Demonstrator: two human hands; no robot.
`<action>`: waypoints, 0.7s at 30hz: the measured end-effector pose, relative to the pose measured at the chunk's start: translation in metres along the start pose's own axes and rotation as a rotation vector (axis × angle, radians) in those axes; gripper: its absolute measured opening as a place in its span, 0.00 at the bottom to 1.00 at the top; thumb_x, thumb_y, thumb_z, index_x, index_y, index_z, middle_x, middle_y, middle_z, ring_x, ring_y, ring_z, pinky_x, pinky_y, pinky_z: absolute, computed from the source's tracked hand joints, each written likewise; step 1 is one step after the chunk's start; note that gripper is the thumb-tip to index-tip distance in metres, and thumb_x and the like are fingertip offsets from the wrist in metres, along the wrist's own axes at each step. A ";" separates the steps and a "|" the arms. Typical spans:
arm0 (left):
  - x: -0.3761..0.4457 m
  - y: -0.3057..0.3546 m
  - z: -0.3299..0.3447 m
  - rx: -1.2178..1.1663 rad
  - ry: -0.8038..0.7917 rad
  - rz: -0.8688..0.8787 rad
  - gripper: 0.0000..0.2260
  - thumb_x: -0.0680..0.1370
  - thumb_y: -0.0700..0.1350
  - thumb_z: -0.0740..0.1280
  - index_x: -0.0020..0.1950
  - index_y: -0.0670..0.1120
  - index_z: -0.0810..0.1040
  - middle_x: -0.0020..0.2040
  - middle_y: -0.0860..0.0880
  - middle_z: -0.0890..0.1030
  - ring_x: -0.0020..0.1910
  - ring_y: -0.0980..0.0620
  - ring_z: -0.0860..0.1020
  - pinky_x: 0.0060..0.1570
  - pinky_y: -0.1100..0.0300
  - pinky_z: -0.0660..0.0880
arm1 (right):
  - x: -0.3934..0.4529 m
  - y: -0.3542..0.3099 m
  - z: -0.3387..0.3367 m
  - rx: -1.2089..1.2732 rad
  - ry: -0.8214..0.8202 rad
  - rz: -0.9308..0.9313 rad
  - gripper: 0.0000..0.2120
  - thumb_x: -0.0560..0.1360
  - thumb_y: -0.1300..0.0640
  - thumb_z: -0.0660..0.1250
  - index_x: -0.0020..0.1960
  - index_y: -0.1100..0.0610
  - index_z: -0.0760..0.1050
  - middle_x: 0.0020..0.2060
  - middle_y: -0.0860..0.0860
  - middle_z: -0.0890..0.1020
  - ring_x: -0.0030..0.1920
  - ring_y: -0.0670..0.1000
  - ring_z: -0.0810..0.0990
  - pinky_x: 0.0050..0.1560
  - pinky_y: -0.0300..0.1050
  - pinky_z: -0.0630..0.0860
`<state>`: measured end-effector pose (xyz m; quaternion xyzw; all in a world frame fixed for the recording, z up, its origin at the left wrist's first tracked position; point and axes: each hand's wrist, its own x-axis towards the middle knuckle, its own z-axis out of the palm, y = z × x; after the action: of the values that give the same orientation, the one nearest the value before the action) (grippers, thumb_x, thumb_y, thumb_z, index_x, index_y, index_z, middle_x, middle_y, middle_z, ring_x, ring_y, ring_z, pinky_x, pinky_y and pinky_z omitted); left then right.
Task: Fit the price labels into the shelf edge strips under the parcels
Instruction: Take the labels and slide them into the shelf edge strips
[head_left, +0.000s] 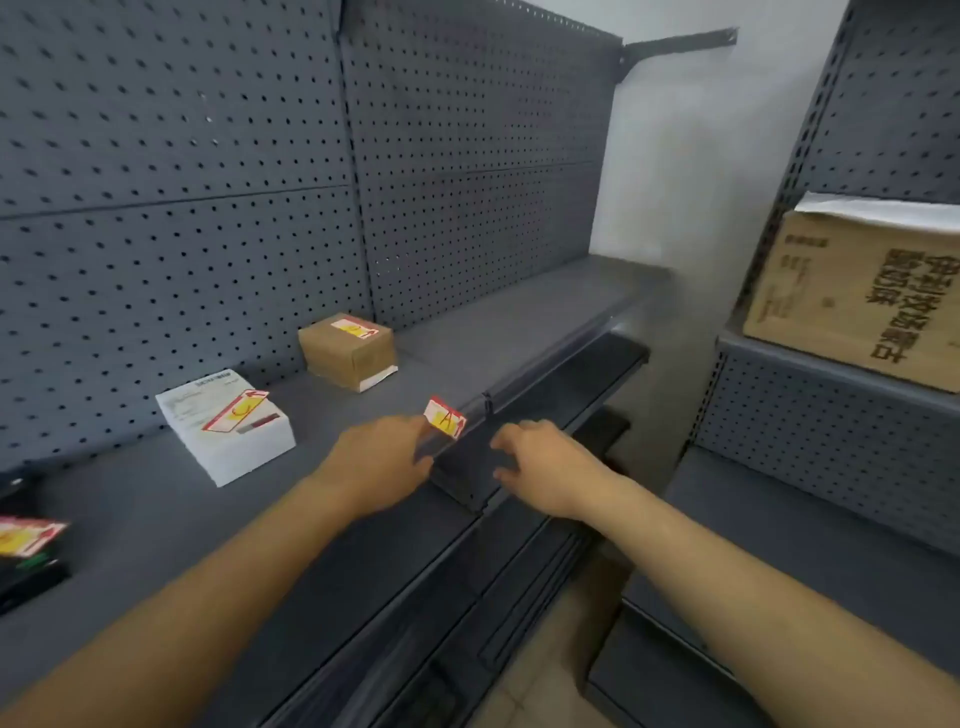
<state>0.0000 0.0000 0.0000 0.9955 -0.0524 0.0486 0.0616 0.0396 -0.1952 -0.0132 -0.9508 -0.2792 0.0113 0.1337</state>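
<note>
My left hand (382, 460) pinches a red, yellow and white price label (445, 417) by its lower corner, just above the dark shelf edge strip (467, 467). My right hand (540, 465) hovers beside the strip to the right of the label, fingers loosely curled and holding nothing. On the grey shelf (156, 519) sit a brown parcel (348, 351) with a label on top and a white parcel (226, 428) with a label lying on it. At the far left a dark parcel (31, 571) carries another label (26, 535).
Grey pegboard (208, 182) backs the shelf. Lower shelves (545, 545) step out below the strip. A second shelving unit on the right holds a large cardboard box (857, 291) with printed characters. A white wall (691, 156) fills the corner.
</note>
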 end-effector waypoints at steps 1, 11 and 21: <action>0.008 -0.002 0.002 0.011 -0.007 -0.021 0.15 0.78 0.51 0.62 0.62 0.48 0.71 0.60 0.47 0.77 0.54 0.46 0.77 0.50 0.54 0.74 | 0.012 0.002 0.002 0.019 -0.020 -0.008 0.21 0.78 0.52 0.63 0.69 0.56 0.67 0.65 0.56 0.73 0.65 0.57 0.68 0.63 0.51 0.71; 0.083 -0.037 0.035 0.030 -0.029 -0.149 0.19 0.78 0.54 0.61 0.67 0.51 0.64 0.62 0.49 0.75 0.58 0.47 0.75 0.51 0.54 0.72 | 0.123 0.042 0.037 0.045 -0.017 -0.088 0.15 0.76 0.57 0.64 0.61 0.59 0.73 0.59 0.59 0.76 0.60 0.59 0.72 0.58 0.55 0.74; 0.100 -0.040 0.041 -0.009 -0.011 -0.225 0.23 0.77 0.57 0.62 0.71 0.56 0.60 0.65 0.54 0.73 0.62 0.53 0.73 0.56 0.58 0.71 | 0.177 0.057 0.045 -0.007 0.017 -0.375 0.09 0.76 0.58 0.64 0.55 0.58 0.76 0.52 0.55 0.77 0.56 0.55 0.72 0.52 0.49 0.71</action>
<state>0.1068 0.0249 -0.0345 0.9951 0.0591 0.0360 0.0707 0.2144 -0.1360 -0.0625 -0.8826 -0.4505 -0.0230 0.1326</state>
